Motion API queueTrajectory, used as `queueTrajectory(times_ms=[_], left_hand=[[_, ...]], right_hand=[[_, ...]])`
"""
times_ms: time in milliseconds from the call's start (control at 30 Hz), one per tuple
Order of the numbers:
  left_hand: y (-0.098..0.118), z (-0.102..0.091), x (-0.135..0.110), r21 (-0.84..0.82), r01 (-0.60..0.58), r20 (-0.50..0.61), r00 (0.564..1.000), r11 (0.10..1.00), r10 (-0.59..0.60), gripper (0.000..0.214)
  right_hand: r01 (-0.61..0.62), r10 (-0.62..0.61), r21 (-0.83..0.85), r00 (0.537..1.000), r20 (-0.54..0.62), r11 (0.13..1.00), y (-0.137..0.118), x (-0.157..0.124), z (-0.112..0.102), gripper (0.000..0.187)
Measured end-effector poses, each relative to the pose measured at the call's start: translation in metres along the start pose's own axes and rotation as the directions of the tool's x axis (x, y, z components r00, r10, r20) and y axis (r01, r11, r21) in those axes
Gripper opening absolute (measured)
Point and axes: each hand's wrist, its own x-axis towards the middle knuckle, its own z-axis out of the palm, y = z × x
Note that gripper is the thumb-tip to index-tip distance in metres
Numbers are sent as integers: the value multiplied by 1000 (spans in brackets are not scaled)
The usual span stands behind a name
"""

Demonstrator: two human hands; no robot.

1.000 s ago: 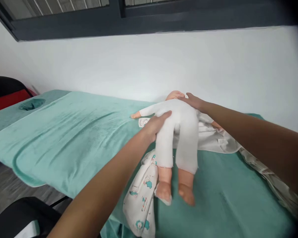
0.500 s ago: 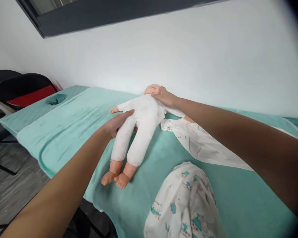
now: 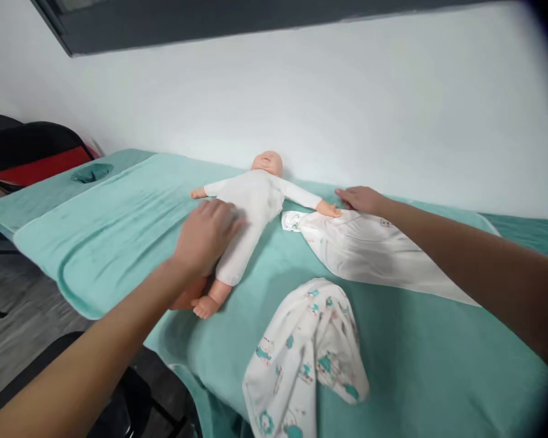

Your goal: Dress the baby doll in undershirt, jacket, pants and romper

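White-bodied doll [image 3: 251,188], head view, lying on its back on the green bench [image 3: 438,359], between the two hands. Its long axis runs obliquely: the feet are on the near side of the left hand [image 3: 207,234], while the head lies beyond that hand, toward the wall [image 3: 301,91]. The left hand is the nearer to its trunk, over the hip and upper leg, with fingers curved and slightly blurred; whether it grips, rests or hovers cannot be told. One leg is mostly hidden beneath it. The right hand [image 3: 360,199] is well apart from the left, fingers extended, nothing seen in its grasp. It is just beside the tip of the doll's outstretched arm, at the far edge of the white garment [image 3: 374,249]; contact with the garment cannot be confirmed. The printed cloth [image 3: 296,359] lies rumpled on the near side of both hands, apart from the doll. Count: two hands; one doll, with two arms and one foot in clear view; one white garment; one printed cloth; one bench, with one hole [image 3: 92,173] far to the left of the left hand. Past that end stand black chairs [image 3: 31,143], at least two, overlapping.
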Motion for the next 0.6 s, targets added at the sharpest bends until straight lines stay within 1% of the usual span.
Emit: queueTrajectory(times_ms=[33, 67, 100, 133, 167, 200, 233, 267, 300, 367, 400, 467, 500, 533, 567, 600], left_hand=[[17, -2, -16, -24, -89, 88, 992, 996, 91, 39], [35, -3, -32, -78, -110, 196, 973, 991, 123, 37], [51, -2, -46, -131, -112, 334, 931, 985, 150, 39], [65, 0, -58, -178, -111, 440, 880, 978, 180, 41], [78, 2, -67, -225, -111, 508, 834, 968, 214, 40], [89, 4, -72, -270, -117, 549, 797, 956, 253, 35], [98, 6, -74, -314, -130, 560, 775, 941, 294, 27], [108, 8, -73, -351, -145, 551, 767, 925, 329, 19], [118, 9, -70, -378, -160, 532, 769, 912, 355, 16], [140, 10, -62, -416, -209, 467, 786, 885, 405, 14], [153, 11, -58, -431, -248, 404, 807, 868, 431, 12], [181, 13, -52, -440, -350, 226, 848, 827, 479, 11], [195, 15, -51, -426, -412, 135, 852, 806, 506, 12], [208, 17, -49, -401, -476, 54, 841, 783, 539, 13], [219, 19, -48, -369, -532, -2, 820, 762, 572, 13], [230, 21, -48, -334, -580, -33, 795, 743, 605, 14]], right_hand=[[6, -3, -120, 1000, 17, 993, 14, -14, -7, 55], [27, -18, -223, 999, 43, 974, 25, -29, -13, 49], [57, -36, -296, 996, 77, 953, 34, -43, -20, 43], [89, -55, -340, 992, 111, 936, 40, -56, -26, 37], [120, -75, -363, 988, 136, 924, 44, -69, -32, 33], [141, -91, -374, 985, 148, 917, 45, -81, -37, 30], [154, -107, -378, 984, 143, 913, 45, -94, -43, 30], [166, -128, -376, 984, 125, 911, 42, -106, -48, 31], [186, -160, -368, 982, 100, 911, 39, -120, -53, 32], [255, -251, -303, 967, 54, 918, 28, -150, -63, 34], [309, -310, -234, 950, 36, 922, 21, -167, -68, 34], [407, -407, -14, 913, -6, 913, 7, -203, -79, 36], [446, -446, 100, 895, -16, 890, 0, -221, -85, 37], [470, -474, 200, 880, -26, 860, -7, -239, -91, 39], [486, -499, 277, 866, -25, 829, -11, -257, -97, 39], [491, -514, 324, 858, -17, 809, -15, -273, -104, 39]])
